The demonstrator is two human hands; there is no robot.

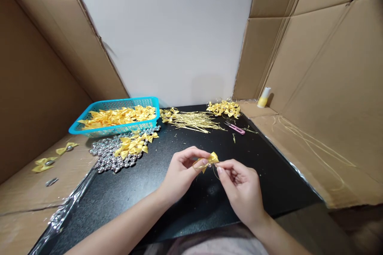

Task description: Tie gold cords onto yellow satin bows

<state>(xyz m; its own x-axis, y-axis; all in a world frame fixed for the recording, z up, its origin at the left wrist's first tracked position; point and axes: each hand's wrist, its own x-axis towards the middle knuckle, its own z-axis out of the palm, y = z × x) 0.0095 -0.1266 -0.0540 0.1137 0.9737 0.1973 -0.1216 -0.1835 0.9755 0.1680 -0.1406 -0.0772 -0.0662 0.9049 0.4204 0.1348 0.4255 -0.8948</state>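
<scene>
A yellow ribbon bow (213, 158) is pinched between the thumb and index finger of my left hand (186, 167). A thin yellow cord loops out from the bow beside my left thumb. My right hand (241, 185) is closed at the bow's right side, its thumb and index finger pinching the cord close to the bow. The other right fingers are curled in. Both hands are above the near middle of the black table (176, 211). Part of the bow is covered by my left fingers.
A blue basket (119, 129) of yellow bows stands back left. Silver beads (104, 155) with loose bows (134, 143) lie before it. Cut cords (194, 120), finished-looking bows (224, 107) and pink thread snips (236, 128) lie behind my hands. A thread spool (263, 97) stands right, near cardboard walls (329, 67).
</scene>
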